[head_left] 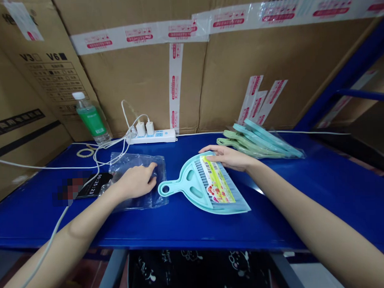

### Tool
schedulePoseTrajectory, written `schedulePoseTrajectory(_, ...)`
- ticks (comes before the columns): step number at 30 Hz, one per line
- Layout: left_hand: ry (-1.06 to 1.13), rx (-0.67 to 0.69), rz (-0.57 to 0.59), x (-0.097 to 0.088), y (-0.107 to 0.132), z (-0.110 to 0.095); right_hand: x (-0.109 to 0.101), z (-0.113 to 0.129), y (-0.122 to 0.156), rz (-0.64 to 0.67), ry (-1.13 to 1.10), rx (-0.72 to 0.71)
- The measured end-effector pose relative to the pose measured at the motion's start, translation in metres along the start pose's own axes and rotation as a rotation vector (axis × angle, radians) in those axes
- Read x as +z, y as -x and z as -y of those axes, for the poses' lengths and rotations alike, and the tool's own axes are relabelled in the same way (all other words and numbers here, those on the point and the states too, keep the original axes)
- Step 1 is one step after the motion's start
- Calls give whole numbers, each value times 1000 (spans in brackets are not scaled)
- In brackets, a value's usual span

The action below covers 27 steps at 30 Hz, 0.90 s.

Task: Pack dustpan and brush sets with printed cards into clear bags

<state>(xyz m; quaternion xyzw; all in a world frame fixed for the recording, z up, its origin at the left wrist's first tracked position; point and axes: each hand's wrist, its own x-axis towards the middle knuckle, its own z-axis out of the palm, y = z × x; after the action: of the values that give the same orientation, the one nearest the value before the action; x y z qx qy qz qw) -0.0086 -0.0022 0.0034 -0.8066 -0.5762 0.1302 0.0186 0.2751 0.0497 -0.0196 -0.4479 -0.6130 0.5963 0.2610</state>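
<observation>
Blue table: clear plastic bag (pixel 159 168) flat, phone (pixel 94 186), power strip (pixel 163 136), green-labelled bottle (pixel 93 121), bagged dustpan sets (pixel 261 141) on blue tabletop (pixel 338 176).

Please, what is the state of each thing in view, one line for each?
Brush: nested on the dustpan, label attached
Dustpan: lying flat, right hand at its far edge
Plastic bag: spread out, under the left hand
Bottle: capped
Power strip: two chargers plugged in
Timer screen: showing 00:25:23
Green and blue pieces: piled together
</observation>
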Motion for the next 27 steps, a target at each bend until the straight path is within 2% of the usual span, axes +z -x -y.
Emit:
schedulePoseTrajectory(9,89,52,-13,0,-1,-3,-8,1,3,-71,-19,-95)
schedulePoseTrajectory(12,119,70,-34,0,-1,-4,-9,-2,1,-101,-28,-84)
schedulePoseTrajectory(22,222,96,-124,2,-2,-4,2,-2,-3,-168,-74,-31)
schedulePoseTrajectory(27,347,169,-187,4,-1,-5,10,-2,-4,-175,-109,-42)
